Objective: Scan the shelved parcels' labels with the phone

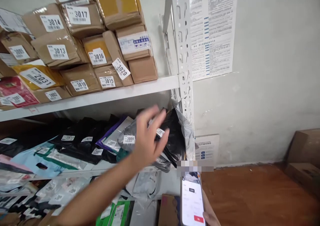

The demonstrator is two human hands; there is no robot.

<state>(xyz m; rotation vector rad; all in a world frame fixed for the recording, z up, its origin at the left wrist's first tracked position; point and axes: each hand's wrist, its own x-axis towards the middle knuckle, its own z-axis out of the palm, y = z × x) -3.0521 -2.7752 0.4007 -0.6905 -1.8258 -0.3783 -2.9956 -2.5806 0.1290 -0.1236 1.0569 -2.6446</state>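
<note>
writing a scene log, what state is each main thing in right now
Slim rectangular smartphone: screen lit, held in bare right hand
Bare left hand: open, spread, blurred
Glossy black plastic parcel bag: partly hidden by left hand
Brown cardboard boxes: stacked, closed
White printed paper poster: up on wall

A pale, scuffed wall is hung with a poster. White metal shelving is set alongside. Reddish-brown flooring is seen below.

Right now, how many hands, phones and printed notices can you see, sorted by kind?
Left hand and right hand: 2
Smartphone: 1
Large printed notice and smaller printed notice: 2
Total: 5
</note>
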